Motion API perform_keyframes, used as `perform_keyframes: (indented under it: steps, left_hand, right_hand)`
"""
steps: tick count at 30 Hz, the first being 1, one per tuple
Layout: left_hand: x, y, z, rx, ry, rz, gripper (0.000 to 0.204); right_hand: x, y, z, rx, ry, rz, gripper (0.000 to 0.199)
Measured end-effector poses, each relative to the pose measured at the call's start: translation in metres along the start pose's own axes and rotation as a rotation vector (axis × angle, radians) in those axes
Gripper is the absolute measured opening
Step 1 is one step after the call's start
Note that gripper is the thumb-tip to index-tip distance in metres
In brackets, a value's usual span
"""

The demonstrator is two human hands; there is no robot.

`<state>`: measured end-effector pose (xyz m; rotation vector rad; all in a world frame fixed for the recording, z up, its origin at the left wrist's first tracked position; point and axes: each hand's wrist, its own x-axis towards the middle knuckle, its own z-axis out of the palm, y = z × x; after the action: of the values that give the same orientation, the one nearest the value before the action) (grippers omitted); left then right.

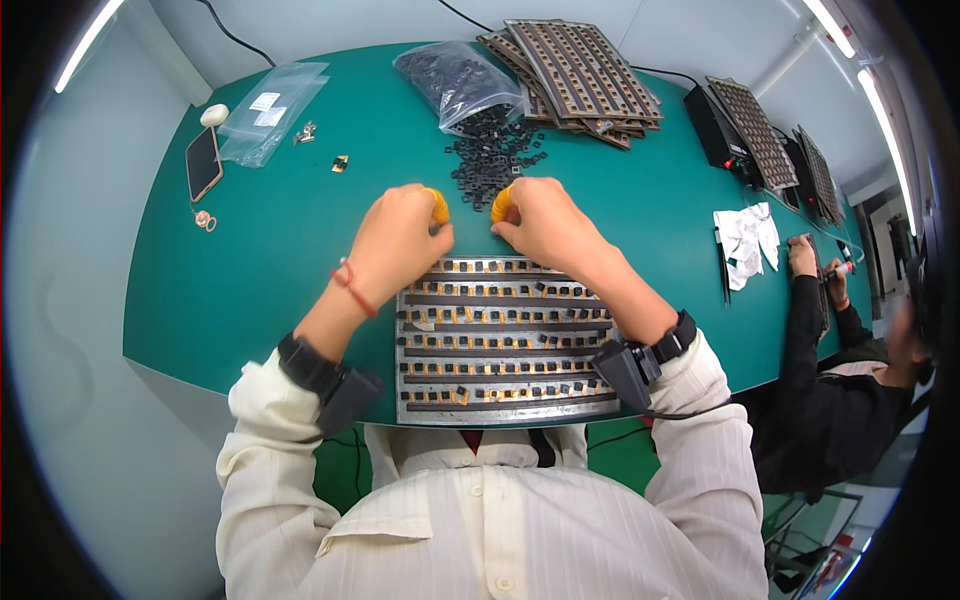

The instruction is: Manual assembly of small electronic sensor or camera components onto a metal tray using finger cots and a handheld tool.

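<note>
A metal tray lies at the table's near edge in front of me, carrying rows of small black square pieces on gold-coloured strips. Above its far left part is my left hand, fingers curled in, with a yellow finger cot showing. My right hand is over the far right part, its cotted fingertips pinched close to the thumb. Whatever either hand holds is hidden or too small to make out. Just beyond the hands, a heap of loose black square pieces spills from a clear plastic bag.
Stacked trays stand at the back. On the left lie a phone, flat plastic bags and small metal parts. To the right are a black box, a white cloth and a co-worker handling another tray.
</note>
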<state>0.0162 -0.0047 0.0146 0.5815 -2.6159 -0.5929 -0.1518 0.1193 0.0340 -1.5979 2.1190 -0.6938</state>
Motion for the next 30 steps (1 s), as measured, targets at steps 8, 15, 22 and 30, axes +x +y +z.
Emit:
perform_keyframes:
  steps: [8,15,22,30]
  left_hand:
    - [-0.094,0.072,-0.004,-0.208,-0.304,0.269,0.012]
    - [-0.119,0.079,0.006,-0.124,-0.358,0.342,0.009]
    - [-0.141,0.084,0.003,0.076,-0.291,0.461,0.016]
    - [-0.116,0.094,-0.012,0.117,-0.757,0.464,0.025]
  right_hand:
    - [-0.112,-0.019,-0.01,0.026,-0.002,-0.159,0.013]
    - [-0.183,-0.027,0.014,0.076,-0.099,-0.101,0.012]
    - [-0.179,-0.032,0.033,0.012,-0.016,-0.043,0.018]
    - [-0.187,-0.045,0.039,-0.193,-0.013,-0.094,0.026]
